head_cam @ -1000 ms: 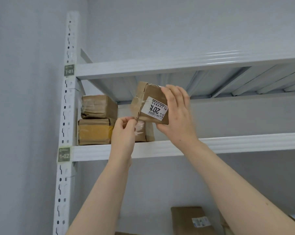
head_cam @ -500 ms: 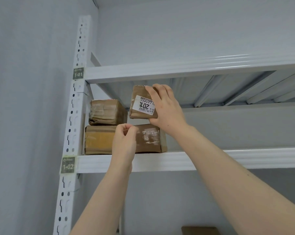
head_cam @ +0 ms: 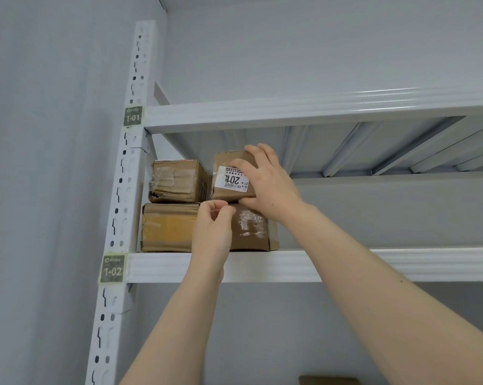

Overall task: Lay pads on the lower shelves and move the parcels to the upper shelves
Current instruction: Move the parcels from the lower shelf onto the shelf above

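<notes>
Labelled parcel point(head_cam: 230, 179) centre frame, up on shelf 1-02 point(head_cam: 318, 263), atop the bottom-row parcels point(head_cam: 166, 227), just beside the taped parcel point(head_cam: 176, 182). Right hand point(head_cam: 268, 182) clamped round its right end. Left hand point(head_cam: 211, 232) curled at its lower corner. Pinching anything? Cannot tell.

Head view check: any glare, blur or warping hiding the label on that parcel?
Head view: light soft and even, no blur. Glare streaks sit only on the top shelf edge. The label is sharp, but the right hand covers its upper right part. The post leans, wide-angle skew.
</notes>
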